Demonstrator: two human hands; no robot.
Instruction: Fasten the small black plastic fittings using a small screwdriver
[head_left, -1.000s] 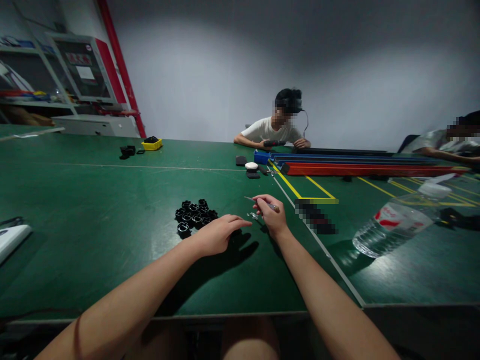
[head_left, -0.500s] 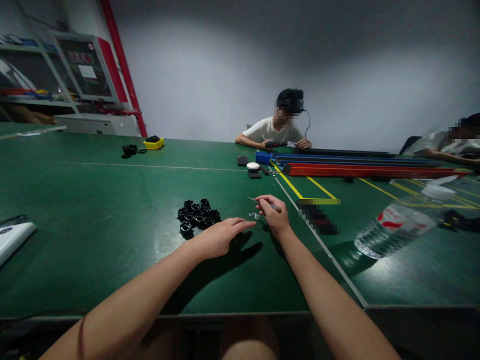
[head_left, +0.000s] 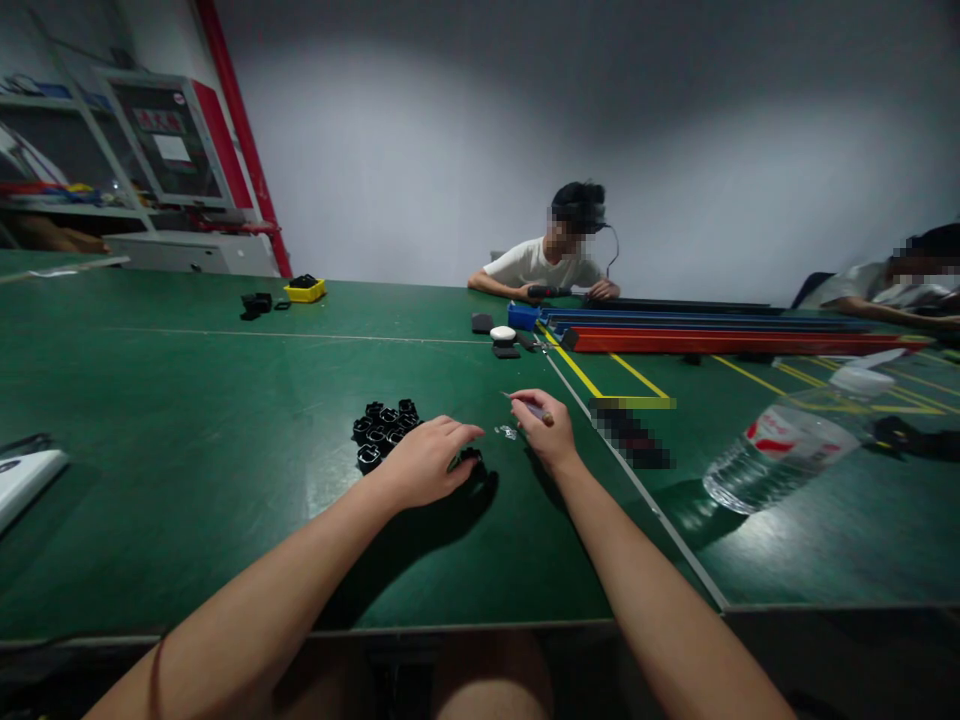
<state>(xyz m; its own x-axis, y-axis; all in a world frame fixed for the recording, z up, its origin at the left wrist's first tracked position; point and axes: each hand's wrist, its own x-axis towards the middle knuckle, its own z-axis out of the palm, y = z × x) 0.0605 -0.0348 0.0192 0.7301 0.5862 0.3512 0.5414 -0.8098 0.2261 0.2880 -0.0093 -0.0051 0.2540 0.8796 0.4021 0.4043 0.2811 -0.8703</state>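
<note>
My right hand is closed around the handle of a slim pointed hand tool, its thin tip directed to the far left. Just left of that hand lie small shiny metal pieces on the green table. My left hand arches over the table with thumb and fingers apart, at the right side of a cluster of small black parts, covering some of them. Something dark shows by its fingertips; I cannot tell whether it is a part or shadow.
A tilted-looking water bottle stands to the right. Red and blue long rails lie farther back. A yellow bin with black parts sits at the far left. A person works across the table; another sits at right.
My left hand has drawn back leftward from the metal pieces toward the black parts, and its fingers have bent downward. My right hand stays nearly in place with the tool.
</note>
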